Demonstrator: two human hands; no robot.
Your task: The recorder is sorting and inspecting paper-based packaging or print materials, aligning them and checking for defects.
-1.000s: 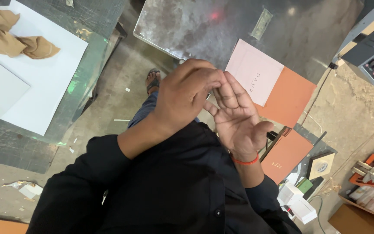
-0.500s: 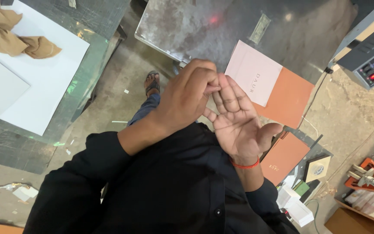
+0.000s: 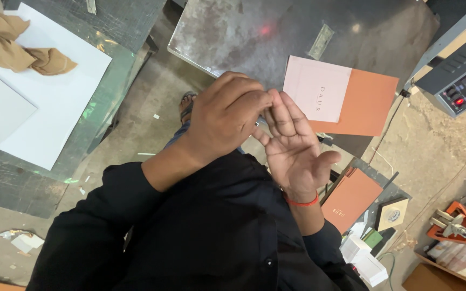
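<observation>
Pinching curled fingers onto the flat, spread right hand (image 3: 295, 156), the left hand (image 3: 227, 116) holds nothing visible.

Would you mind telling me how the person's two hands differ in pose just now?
The left hand is turned back-up with its fingers curled; the right hand is open, palm up, fingers spread. The left hand's fingertips press on the right hand's fingers. Only the right wrist wears a red thread band. Both are bare, hold nothing visible and come out of black sleeves.

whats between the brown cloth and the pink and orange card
In the head view, a gap of concrete floor and bare scratched metal tabletop lie between the brown cloth and the pink and orange card.
</observation>
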